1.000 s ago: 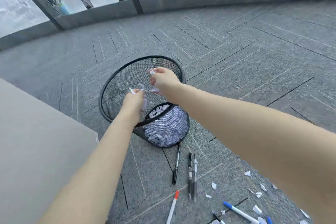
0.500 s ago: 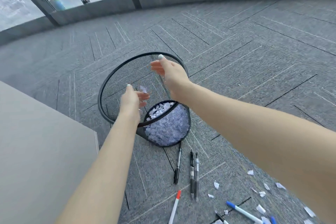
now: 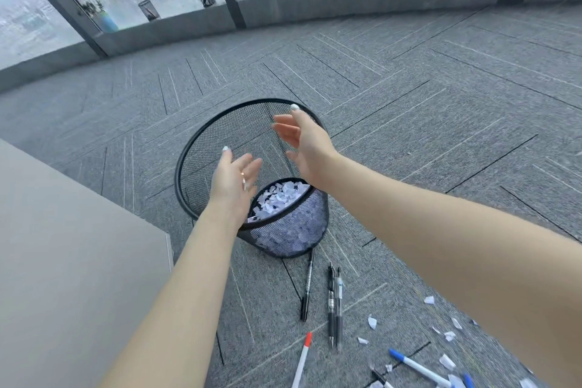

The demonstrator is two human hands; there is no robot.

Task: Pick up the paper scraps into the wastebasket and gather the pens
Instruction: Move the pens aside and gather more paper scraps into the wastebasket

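Both hands over the mouth of the black mesh wastebasket (image 3: 201, 148). Left hand (image 3: 231, 181) and right hand (image 3: 304, 143) spread, fingers straight and apart, nothing held in either. Basket stands on grey carpet tiles (image 3: 409, 98), bottom already layered with white paper scraps (image 3: 278, 195).

Loose scraps (image 3: 372, 322) remain on the carpet lower right, scattered well apart from the basket. Pens uncollected: one black pen (image 3: 307, 288) with its end touching the basket's base, two black gel pens (image 3: 334, 304) lying side by side just right of it, a red-capped white pen (image 3: 302, 359) near the bottom edge, a blue-capped white pen (image 3: 419, 367) among the scraps. Beige tabletop corner (image 3: 63, 261) at left.

Handling judgement: scraps look light, thin, easily stirred by air; likely cling to carpet pile. Best pinched at an edge with fingertips, or swept into a small heap and scooped. Pens stiff, smooth, prone to roll; take each mid-barrel, or rake the parallel pair together and grip as a bundle.
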